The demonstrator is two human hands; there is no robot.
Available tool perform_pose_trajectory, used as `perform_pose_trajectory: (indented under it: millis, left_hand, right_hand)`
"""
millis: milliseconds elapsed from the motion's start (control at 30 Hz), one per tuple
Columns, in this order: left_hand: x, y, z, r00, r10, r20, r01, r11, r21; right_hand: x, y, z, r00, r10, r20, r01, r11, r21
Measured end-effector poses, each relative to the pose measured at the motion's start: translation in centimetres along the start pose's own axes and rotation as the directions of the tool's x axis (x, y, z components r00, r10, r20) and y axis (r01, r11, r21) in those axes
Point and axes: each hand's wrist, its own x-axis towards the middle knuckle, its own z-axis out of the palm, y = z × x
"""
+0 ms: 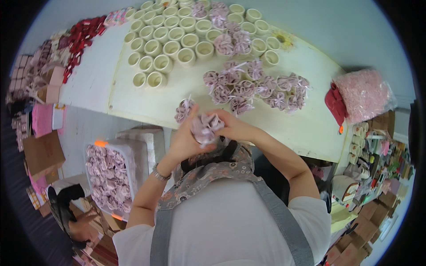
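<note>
Close to the table's front edge I hold a lilac gathered fabric pouch [207,128] between both hands. My left hand [183,141] wraps round its left side and underside. From the right, the fingers of my right hand [234,126] grip its ruffled top. A second lilac pouch [183,111] stands on the table just beyond my left hand. Further right on the table is a group of similar ruffled lilac pouches [244,88] with pale ribbons, several of them seated in cream cups. Whether the pouch in my hands has a cup inside is hidden.
Rows of cream cups [171,48] fill the back of the white table [177,91]. A clear bin [88,165] of lilac pouches stands at my left. A bag of pink shredded filler [364,94] lies at the right end. Another person's hand [84,228] shows at lower left.
</note>
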Motion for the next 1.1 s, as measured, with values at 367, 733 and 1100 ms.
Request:
perform_pose_trajectory:
  millis: [367, 733, 1100]
  left_hand:
    - [15.4, -15.3, -0.5, 0.989, -0.027, -0.146, 0.070, 0.951, 0.300]
    - [17.4, -18.6, 0.4, 0.970, 0.119, -0.210, -0.118, 0.993, 0.017]
    - [5.1, -16.2, -0.3, 0.672, -0.652, 0.350, 0.437, -0.032, -0.899]
  right_hand:
    - [-9.6, 9.1, -7.5, 0.644, 0.274, -0.714, -0.047, 0.946, 0.321]
    - [0.3, 8.5, -1.7, 0.922, -0.154, -0.355, -0.241, 0.489, -0.838]
    - [8.2, 7.0, -1.0, 0.936, -0.346, -0.069, 0.084, 0.411, -0.908]
